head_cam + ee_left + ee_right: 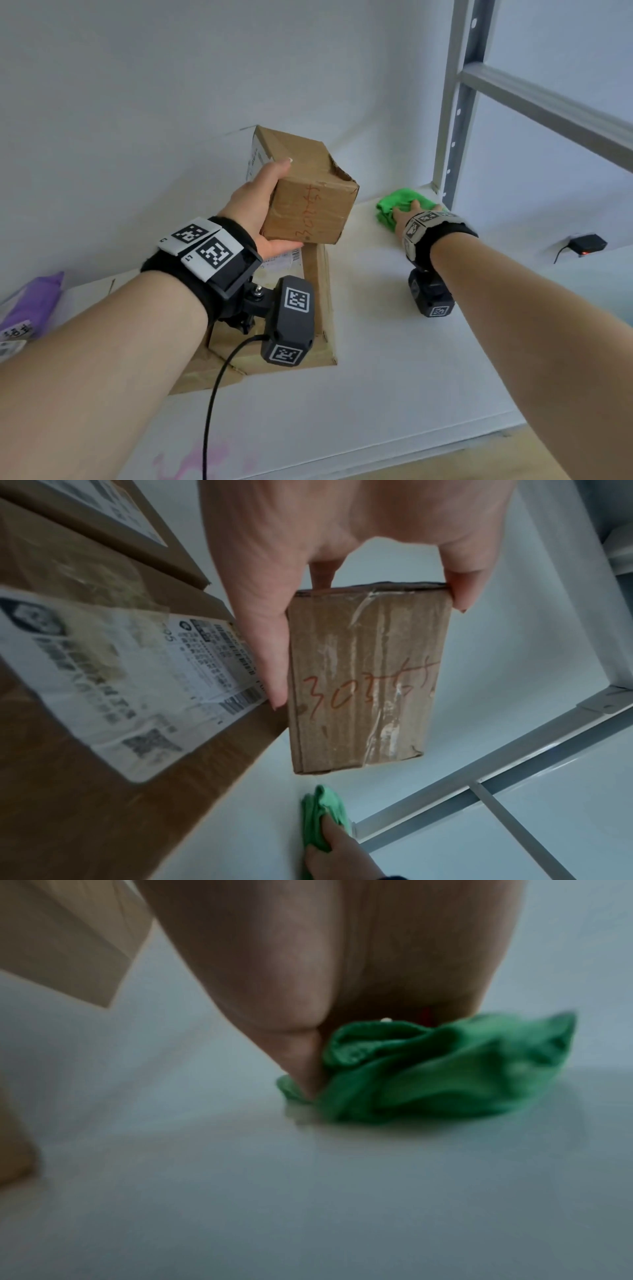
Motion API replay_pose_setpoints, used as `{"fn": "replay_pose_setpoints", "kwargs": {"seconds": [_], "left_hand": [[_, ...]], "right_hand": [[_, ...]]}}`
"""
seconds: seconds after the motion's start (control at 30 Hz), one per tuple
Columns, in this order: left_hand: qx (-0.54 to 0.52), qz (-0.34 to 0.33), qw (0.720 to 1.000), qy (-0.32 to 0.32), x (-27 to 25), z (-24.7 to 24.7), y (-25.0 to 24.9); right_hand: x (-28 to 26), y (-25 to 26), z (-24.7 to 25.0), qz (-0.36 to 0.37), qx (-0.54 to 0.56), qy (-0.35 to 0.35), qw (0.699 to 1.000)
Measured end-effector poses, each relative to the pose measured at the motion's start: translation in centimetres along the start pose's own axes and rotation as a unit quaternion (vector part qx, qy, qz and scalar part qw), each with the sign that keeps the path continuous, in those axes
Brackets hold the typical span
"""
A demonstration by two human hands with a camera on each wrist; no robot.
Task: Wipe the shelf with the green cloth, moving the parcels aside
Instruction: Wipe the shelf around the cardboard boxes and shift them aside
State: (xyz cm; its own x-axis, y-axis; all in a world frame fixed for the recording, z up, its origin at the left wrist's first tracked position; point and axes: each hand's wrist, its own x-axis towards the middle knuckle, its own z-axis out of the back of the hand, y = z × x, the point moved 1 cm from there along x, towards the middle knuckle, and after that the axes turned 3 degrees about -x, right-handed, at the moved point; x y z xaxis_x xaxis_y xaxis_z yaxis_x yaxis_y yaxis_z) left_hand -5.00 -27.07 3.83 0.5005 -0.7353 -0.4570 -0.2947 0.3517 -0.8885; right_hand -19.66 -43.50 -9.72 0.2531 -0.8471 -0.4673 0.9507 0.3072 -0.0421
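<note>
Head view shows the left hand gripping a small cardboard box, thumb on its top edge and fingers under its lower edge, lifted clear above a larger flat box that lies on the white shelf. Red handwriting runs along the small box's long axis, which tilts up and away toward the wall. Left wrist view adds what the head view cannot: glossy tape streaks on the corrugated face, and a white printed label on the flat box beside it. Farther right, the right hand presses the green cloth onto the shelf near the grey metal upright. Right wrist view, blurred, shows the soft cloth bunched in folds, thumb pinching its edge against the smooth surface. A purple pack sits at far left.
</note>
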Motion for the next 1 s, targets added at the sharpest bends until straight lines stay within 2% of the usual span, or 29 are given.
{"fn": "replay_pose_setpoints", "kwargs": {"seconds": [0.07,0.13,0.23,0.33,0.47,0.53,0.6,0.7,0.83,0.9,1.0], "left_hand": [[-0.008,0.003,1.000,-0.002,0.2,0.0,0.2],[-0.016,0.008,1.000,0.001,0.5,-0.1,0.4],[-0.007,0.018,1.000,0.004,1.0,0.1,0.8],[0.021,0.014,1.000,0.007,1.1,0.3,1.1],[0.042,0.012,0.999,0.015,1.2,0.4,1.1],[0.054,0.012,0.998,0.012,1.2,0.5,1.2],[0.067,0.009,0.998,0.011,1.3,0.5,1.3],[0.078,0.001,0.997,0.006,1.3,0.4,1.3],[0.112,-0.020,0.993,0.003,0.9,0.2,1.2],[0.125,-0.031,0.992,0.006,0.6,0.2,1.2],[0.109,-0.020,0.994,0.006,0.4,0.4,1.4]], "right_hand": [[-1.1,2.5,-0.7,0.052,-0.003,-0.006,0.999],[-3.3,4.8,-1.7,0.119,-0.057,-0.031,0.991],[-5.9,5.3,-3.6,0.166,-0.066,-0.004,0.984],[-6.5,2.2,-4.0,0.127,-0.043,0.012,0.991],[-4.4,-2.1,-2.3,-0.029,0.018,0.026,0.999],[-4.9,-1.7,-2.3,-0.051,0.026,0.029,0.998],[-6.6,0.1,-2.9,-0.010,0.012,0.013,1.000],[-10.9,2.9,-4.5,0.096,-0.028,-0.011,0.995],[-15.2,2.5,-7.3,0.165,-0.076,0.004,0.983],[-15.1,0.9,-7.1,0.151,-0.061,0.010,0.987],[-12.8,-0.8,-4.9,0.055,-0.014,0.016,0.998]]}}
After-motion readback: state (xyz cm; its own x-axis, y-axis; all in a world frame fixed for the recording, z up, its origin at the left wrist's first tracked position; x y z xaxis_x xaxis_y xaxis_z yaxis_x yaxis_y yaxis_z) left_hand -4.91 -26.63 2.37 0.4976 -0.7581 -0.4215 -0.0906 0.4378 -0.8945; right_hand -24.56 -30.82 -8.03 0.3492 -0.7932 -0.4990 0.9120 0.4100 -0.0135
